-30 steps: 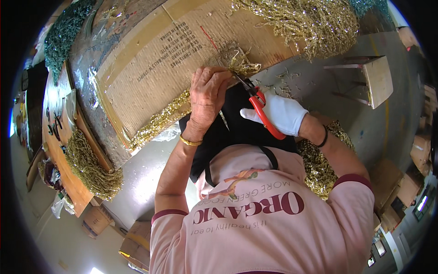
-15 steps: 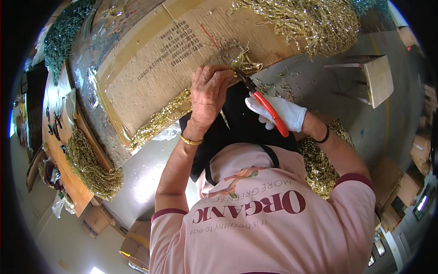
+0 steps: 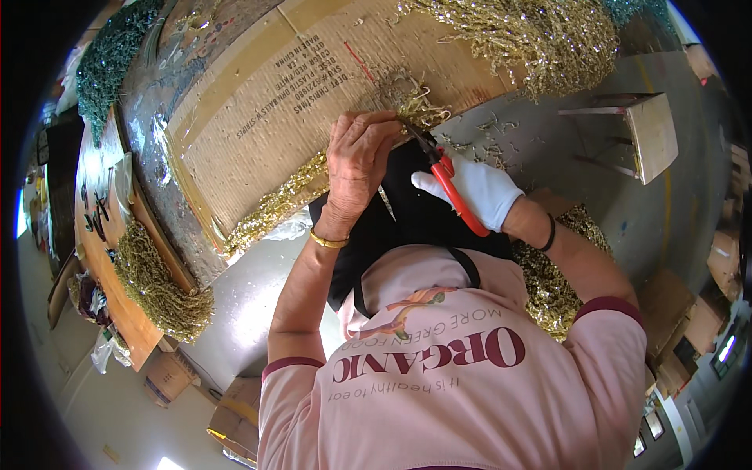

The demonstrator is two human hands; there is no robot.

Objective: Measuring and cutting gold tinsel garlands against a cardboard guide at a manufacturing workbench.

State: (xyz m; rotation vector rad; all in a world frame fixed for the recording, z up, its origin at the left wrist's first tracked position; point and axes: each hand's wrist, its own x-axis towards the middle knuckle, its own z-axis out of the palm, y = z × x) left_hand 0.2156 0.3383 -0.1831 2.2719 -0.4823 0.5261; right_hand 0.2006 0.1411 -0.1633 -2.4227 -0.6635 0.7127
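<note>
Right grip [image 3: 482, 190] (white-gloved) on red-handled pliers [image 3: 455, 197]; bare left grip [image 3: 359, 153] holding gold tinsel [image 3: 286, 197] at cardboard [image 3: 235, 168] edge.

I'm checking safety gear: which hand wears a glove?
The right hand, white-gloved and holding red-handled pliers; the left hand, pinching gold tinsel, is bare.

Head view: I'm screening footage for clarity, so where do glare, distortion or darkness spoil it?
In the head view, glare whitens patches of the floor and wooden table at left; toward the head view's rim, straight edges bow and corners go black; mid head view, the left hand and gloved right hand look fairly sharp, though the red-handled tool has dark, low-contrast jaws.
</note>
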